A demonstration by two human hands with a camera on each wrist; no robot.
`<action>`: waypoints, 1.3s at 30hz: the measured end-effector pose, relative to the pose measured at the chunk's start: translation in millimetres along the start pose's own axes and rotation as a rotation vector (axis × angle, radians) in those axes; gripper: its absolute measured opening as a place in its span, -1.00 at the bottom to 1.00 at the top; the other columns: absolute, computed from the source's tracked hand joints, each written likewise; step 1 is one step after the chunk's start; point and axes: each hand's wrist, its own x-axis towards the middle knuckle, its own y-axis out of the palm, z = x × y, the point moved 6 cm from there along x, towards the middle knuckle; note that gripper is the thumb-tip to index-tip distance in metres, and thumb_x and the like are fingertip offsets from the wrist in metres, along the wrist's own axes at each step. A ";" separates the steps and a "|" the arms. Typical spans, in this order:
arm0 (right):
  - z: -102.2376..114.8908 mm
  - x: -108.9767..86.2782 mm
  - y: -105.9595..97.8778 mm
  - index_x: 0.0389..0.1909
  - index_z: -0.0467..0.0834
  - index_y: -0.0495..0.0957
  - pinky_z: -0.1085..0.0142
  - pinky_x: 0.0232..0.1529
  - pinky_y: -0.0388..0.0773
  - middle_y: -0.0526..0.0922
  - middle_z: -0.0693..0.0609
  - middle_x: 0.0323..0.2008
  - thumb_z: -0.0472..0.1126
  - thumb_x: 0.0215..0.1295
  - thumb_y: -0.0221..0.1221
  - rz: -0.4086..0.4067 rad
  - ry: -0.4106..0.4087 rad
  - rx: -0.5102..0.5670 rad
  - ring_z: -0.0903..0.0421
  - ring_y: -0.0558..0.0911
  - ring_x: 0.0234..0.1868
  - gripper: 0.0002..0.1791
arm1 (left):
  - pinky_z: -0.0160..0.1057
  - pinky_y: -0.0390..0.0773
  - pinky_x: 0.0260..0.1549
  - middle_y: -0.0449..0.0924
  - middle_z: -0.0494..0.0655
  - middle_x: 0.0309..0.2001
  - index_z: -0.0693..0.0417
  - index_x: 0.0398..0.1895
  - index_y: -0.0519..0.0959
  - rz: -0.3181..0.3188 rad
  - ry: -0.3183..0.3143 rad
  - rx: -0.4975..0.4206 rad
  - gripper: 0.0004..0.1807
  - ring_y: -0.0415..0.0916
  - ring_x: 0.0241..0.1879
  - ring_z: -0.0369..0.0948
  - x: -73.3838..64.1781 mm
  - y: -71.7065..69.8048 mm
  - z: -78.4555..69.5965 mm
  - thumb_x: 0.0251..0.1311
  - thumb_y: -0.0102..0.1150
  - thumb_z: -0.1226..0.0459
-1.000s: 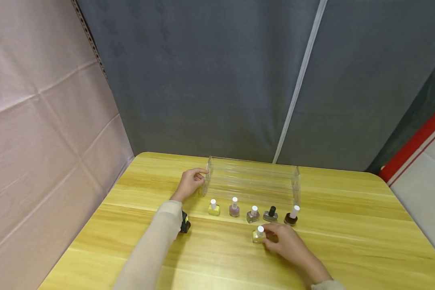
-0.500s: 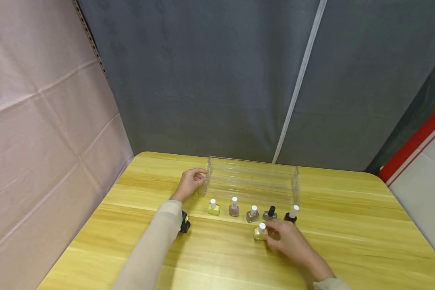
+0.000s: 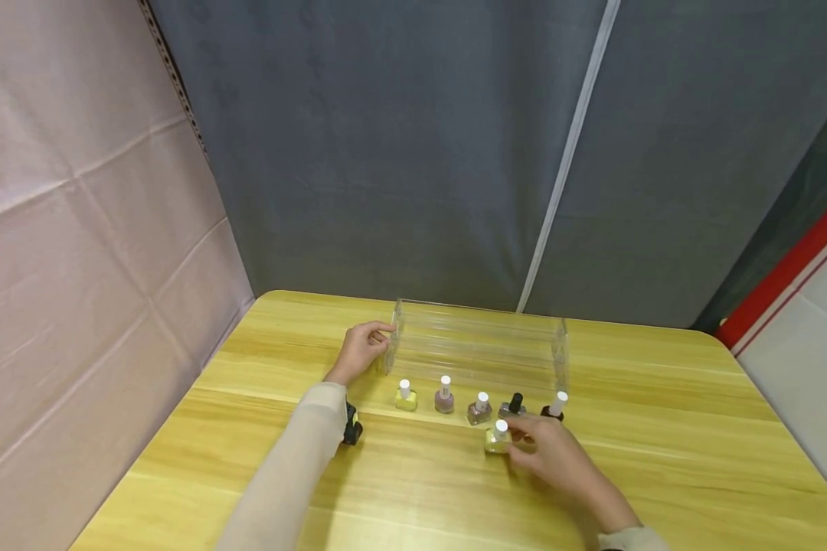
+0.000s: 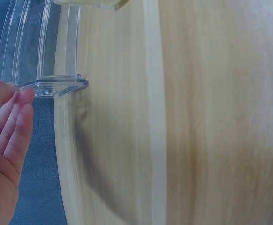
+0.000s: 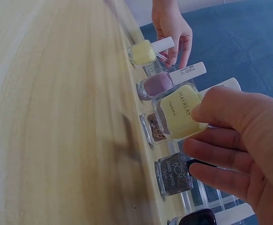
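My left hand pinches the left end panel of a clear acrylic tiered rack, thumb on one side and fingers on the other, as the left wrist view shows. Between thumb and fingers, my right hand holds a pale yellow nail polish bottle with a white cap, raised above the table. In front of the rack stand a yellow bottle, a lilac bottle, a glittery brownish bottle, a grey glitter bottle with a black cap, and a dark bottle, partly hidden in the head view.
The wooden table reaches back to a grey curtain. A pink cloth hangs at the left, and a red-edged white panel stands at the right. A black wrist device sits at my left cuff.
The right hand has shifted slightly forward and right with the yellow nail polish bottle, now covering part of the dark bottle. My left hand stays on the rack.
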 end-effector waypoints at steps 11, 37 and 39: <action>1.2 4.5 -11.4 -0.10 -0.29 0.60 0.33 -0.29 0.57 0.65 0.06 -0.31 -0.35 0.01 0.23 -0.013 -0.006 -0.047 0.19 0.60 -0.33 -0.65 | -0.26 0.56 -0.45 0.61 0.03 -0.34 0.20 -0.06 0.61 0.006 -0.063 0.041 -0.73 0.53 -0.46 -0.18 2.0 1.3 2.7 0.14 0.17 0.46; 7.8 21.0 -31.8 -0.24 -0.27 0.64 0.32 -0.41 0.56 0.57 0.20 -0.46 -0.39 -0.03 0.23 -0.094 -0.136 -0.109 0.20 0.57 -0.44 -0.75 | -0.27 0.56 -0.44 0.59 -0.02 -0.35 0.15 -0.08 0.63 -0.002 -0.077 0.025 -0.73 0.53 -0.45 -0.19 0.7 1.1 4.2 0.13 0.18 0.47; 7.5 22.5 -32.8 -0.22 -0.28 0.63 0.32 -0.40 0.57 0.59 0.18 -0.45 -0.39 -0.02 0.23 -0.087 -0.128 -0.104 0.18 0.58 -0.43 -0.73 | -0.27 0.56 -0.44 0.58 -0.02 -0.35 0.15 -0.08 0.62 0.001 -0.082 0.019 -0.73 0.53 -0.45 -0.19 0.7 1.3 4.8 0.13 0.18 0.47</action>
